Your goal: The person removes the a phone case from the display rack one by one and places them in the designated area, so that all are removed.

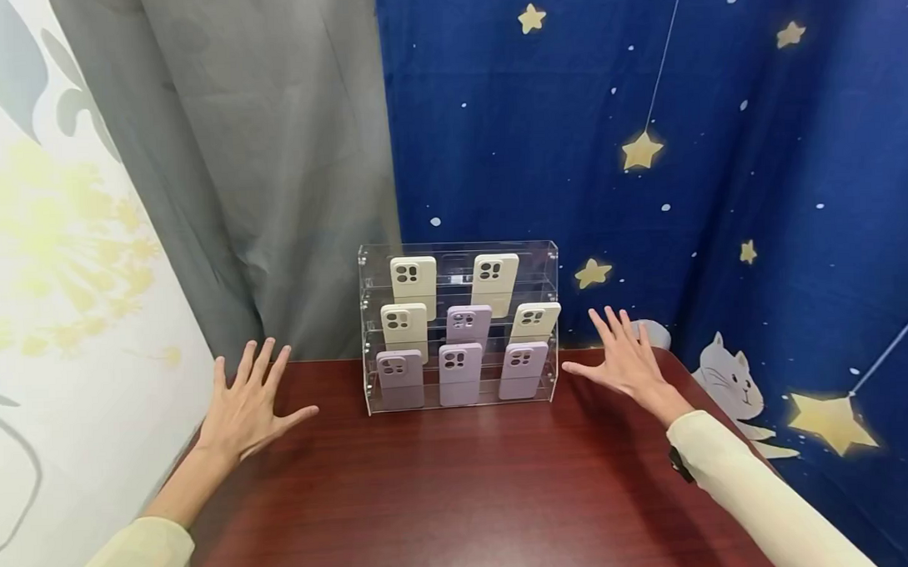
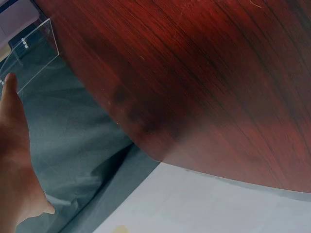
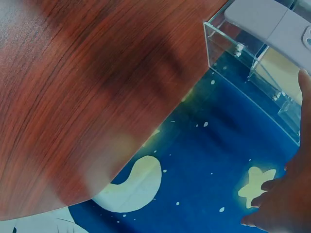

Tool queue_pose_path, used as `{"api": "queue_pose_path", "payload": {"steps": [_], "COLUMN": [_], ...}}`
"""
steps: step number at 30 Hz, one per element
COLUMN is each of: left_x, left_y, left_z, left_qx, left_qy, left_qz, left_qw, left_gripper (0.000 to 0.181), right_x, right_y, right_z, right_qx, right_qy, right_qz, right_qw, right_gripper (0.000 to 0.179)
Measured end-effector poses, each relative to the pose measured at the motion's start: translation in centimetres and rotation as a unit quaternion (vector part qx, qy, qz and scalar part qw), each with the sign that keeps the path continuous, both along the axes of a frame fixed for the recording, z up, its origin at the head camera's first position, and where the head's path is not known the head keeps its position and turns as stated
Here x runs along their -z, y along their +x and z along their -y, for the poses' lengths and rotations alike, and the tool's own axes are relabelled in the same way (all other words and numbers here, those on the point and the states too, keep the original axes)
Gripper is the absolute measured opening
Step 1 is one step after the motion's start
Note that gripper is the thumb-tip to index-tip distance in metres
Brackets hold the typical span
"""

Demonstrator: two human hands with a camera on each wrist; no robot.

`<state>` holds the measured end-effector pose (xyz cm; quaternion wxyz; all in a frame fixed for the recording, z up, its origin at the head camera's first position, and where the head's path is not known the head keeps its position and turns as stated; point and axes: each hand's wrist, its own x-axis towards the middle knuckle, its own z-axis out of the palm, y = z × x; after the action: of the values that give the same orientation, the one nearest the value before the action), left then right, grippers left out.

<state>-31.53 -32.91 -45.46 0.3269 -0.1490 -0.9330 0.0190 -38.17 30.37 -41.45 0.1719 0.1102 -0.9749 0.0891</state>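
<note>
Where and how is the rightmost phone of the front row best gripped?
Probably by the upper side edges of the rightmost front-row phone, pinched from above and in front: its upper part stands above the front lip of the clear stand, while its lower part sits behind it.

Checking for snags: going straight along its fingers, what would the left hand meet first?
The left hand would probably meet the grey curtain behind the brown table, though depth is unclear.

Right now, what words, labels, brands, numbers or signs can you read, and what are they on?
No readable text anywhere.
Phone backs: any marks are too small to read.
Clear stand: one pale patch, too small to tell if label or glare.
Blue curtain: pictures such as stars; no legible words.
</note>
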Motion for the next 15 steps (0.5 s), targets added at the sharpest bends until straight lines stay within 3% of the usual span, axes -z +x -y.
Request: {"api": "queue_pose_path", "payload": {"steps": [15], "left_x": [0.1], "left_y": [-0.1], "left_z": [-0.9], "left_qx": [-0.002], "left_qy": [0.01], "left_qz": [0.02], "left_qw": [0.9997], "left_gripper": [0.117], "right_x": [-0.6], "right_y": [0.8], "right_z": [1.2], "right_qx": [-0.015], "right_qy": [0.002], "right_qz": [0.009], "right_qw": [0.9998], "right_gripper": [0.121]}}
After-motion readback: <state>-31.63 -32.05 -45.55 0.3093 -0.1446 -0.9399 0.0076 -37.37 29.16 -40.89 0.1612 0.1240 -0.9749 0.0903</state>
